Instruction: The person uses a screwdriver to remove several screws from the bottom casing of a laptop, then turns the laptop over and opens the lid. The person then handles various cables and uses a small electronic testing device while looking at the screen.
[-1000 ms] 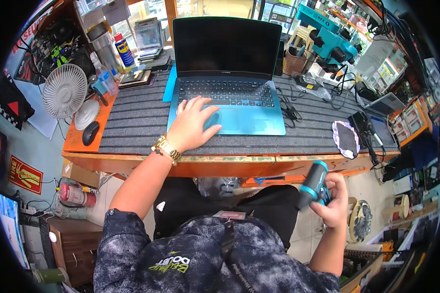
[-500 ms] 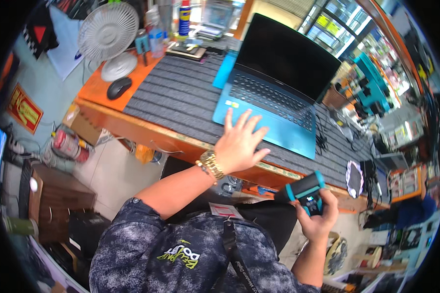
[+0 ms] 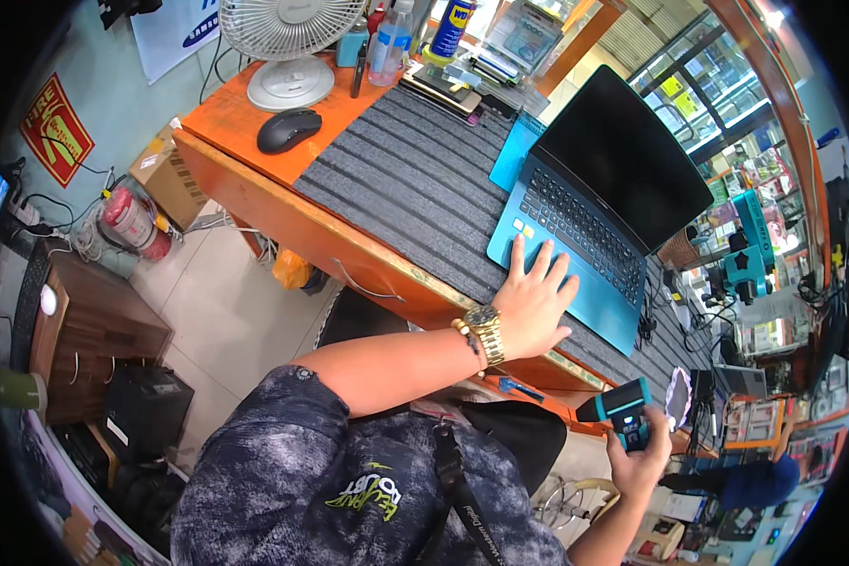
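A blue laptop [image 3: 585, 231] stands unfolded on the desk, its screen dark. My left hand [image 3: 530, 311] lies with fingers spread on its palm rest, near the small stickers; a gold watch [image 3: 484, 335] and a beaded bracelet circle that wrist. Off the desk's front edge, to the right, my right hand [image 3: 643, 460] is closed round a black-and-teal handheld device [image 3: 623, 401] with a rounded body and a small lit display. Its exact kind does not show. A ribbed grey mat [image 3: 396, 179] lies under the laptop.
On the desk's left end are a black mouse [image 3: 290, 131], a white fan [image 3: 291, 85], bottles and a spray can [image 3: 451, 30]. Cables and a teal stand [image 3: 750, 250] are beyond the laptop's right. A drawer cabinet [image 3: 94, 330] stands at left; another person [image 3: 759, 483] is at lower right.
The view has shifted, so the desk and laptop appear moved. My left hand stays spread on the palm rest. My right hand still grips the device, now farther right in view.
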Tool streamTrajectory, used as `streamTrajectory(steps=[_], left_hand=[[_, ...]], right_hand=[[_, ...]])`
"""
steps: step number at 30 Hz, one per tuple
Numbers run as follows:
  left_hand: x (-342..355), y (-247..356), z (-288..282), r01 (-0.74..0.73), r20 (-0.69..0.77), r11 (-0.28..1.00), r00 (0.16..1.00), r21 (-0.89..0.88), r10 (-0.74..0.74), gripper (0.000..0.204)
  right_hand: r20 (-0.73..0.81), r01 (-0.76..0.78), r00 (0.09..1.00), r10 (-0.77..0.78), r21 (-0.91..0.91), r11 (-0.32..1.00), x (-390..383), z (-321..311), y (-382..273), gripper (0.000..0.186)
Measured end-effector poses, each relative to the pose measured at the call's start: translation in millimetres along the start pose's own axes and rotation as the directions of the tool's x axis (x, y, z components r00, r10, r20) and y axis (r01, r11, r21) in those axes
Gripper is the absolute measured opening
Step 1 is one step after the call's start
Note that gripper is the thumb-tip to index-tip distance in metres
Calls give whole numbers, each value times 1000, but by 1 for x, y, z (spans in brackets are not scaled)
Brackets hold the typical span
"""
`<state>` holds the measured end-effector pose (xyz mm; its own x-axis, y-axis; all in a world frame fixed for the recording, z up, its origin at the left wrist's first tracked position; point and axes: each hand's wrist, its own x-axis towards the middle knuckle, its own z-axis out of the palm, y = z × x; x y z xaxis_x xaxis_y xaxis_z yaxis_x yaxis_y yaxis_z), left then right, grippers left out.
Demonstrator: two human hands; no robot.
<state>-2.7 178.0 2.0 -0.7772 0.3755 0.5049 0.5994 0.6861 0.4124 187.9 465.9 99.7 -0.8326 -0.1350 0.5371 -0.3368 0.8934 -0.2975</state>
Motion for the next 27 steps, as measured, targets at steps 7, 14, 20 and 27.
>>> streamTrajectory(steps=[7,14,20,27], left_hand=[[29,-15,1,42,103,991,993,126,-55,94],[34,-11,6,4,102,997,995,83,-12,92],[41,-7,2,48,55,992,997,113,-55,89],[39,-6,6,39,17,987,999,157,-43,90]], right_hand=[[135,-156,976,169,-105,982,-21,-8,7,63],[-2,-114,993,118,-280,953,-38,-34,39,59],[-45,-207,978,203,-329,922,-65,-74,55,59],[-95,-373,928,361,-279,885,-94,-94,64,58]])
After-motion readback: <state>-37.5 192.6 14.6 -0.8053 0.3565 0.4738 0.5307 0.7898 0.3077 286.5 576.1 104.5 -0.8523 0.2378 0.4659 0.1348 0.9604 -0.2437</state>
